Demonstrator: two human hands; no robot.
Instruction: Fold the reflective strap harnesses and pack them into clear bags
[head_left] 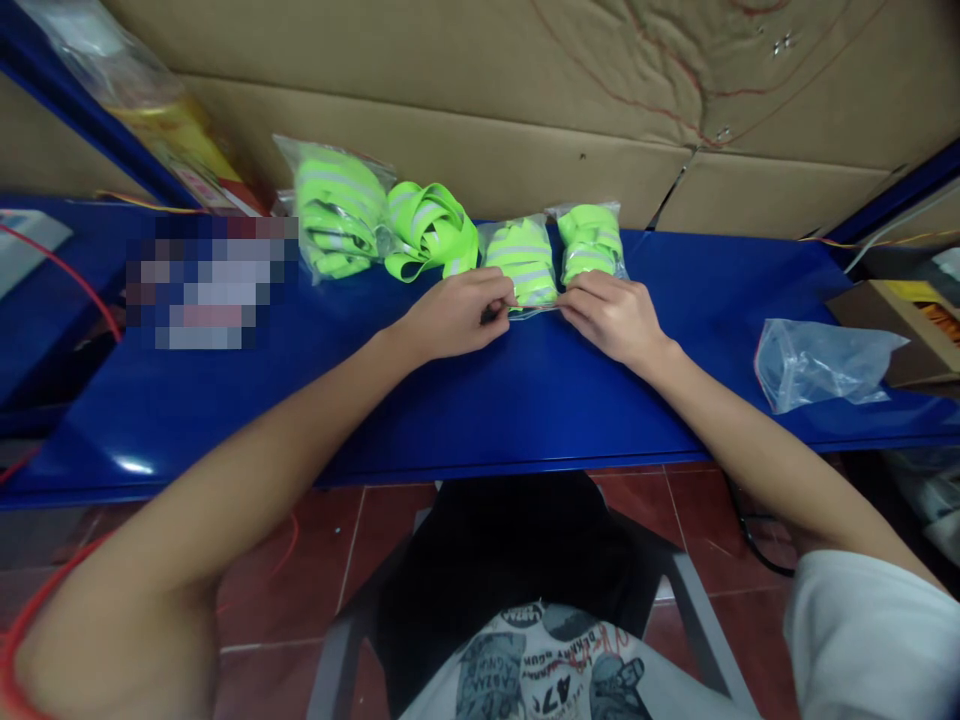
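Between my hands lies a clear zip bag [531, 312] with a folded neon-yellow reflective strap [521, 255] inside. My left hand [463, 312] pinches one end of the bag's near edge, fingers curled. The other end of that edge is pinched by my right hand [611, 312]. Just behind my right hand sits another bagged reflective strap [591, 238]. Left of the held bag, a loose reflective strap [427, 225] lies coiled without a bag. Farther left stands a fuller bag of reflective straps [339, 210].
An unfilled clear zip bag [825, 362] lies at the right, beside an open cardboard box [904, 330]. A bottle with yellow contents [169, 125] leans at the back left. Cardboard [450, 110] backs the blue table [450, 420]. A red cable [71, 265] crosses at the left.
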